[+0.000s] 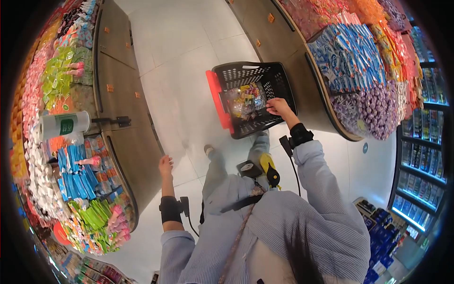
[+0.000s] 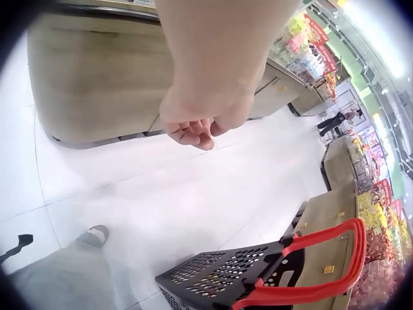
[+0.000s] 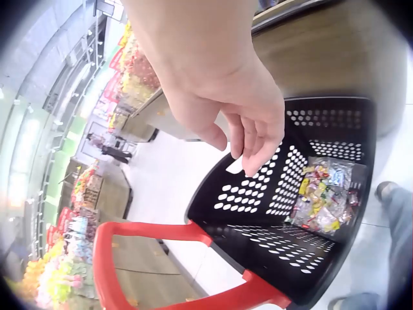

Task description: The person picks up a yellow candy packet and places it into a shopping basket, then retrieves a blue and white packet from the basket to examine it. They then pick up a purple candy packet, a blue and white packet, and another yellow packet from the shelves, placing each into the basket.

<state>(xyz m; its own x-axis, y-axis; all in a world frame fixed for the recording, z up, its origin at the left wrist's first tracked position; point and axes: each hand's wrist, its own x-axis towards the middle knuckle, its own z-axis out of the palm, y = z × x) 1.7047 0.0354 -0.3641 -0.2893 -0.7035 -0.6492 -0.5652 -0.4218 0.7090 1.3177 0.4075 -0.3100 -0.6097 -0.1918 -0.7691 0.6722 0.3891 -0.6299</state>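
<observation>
At two o'clock from the middle of the head view, the right hand (image 1: 279,108) hangs over the inside of the basket (image 3: 266,184). Its grip is relaxed: the fingers are softly bent, the thumb stands apart from them, and nothing is seen held. Whether the fingertips touch the basket wall, I cannot tell. Below this hand, toward nine o'clock from it in the head view, a clear bag of wrapped candies (image 1: 247,101) lies on the basket bottom; the wrappers are yellow, pink, blue and other colours. The basket is black, with many small holes in its walls, and its red handle (image 1: 220,102) is at the nine o'clock side.

At eight o'clock from the middle, well apart from the basket, is the left hand (image 1: 166,165). Its fingers are loosely curled and it holds nothing.

Further outward, a wooden display stand (image 1: 130,158) runs at nine o'clock, carrying heaps of green, blue, white and pink packets. A roll of plastic bags (image 1: 65,126) is fixed beside these heaps. At two o'clock, just beyond the basket, another wooden stand (image 1: 307,97) carries candies in blue wrappers (image 1: 347,57) and purple wrappers (image 1: 378,108). At three o'clock, near the edge, there are lit shelves (image 1: 422,158). Between two and three o'clock in the left wrist view, a person in dark trousers (image 2: 332,123) is far down the aisle.
</observation>
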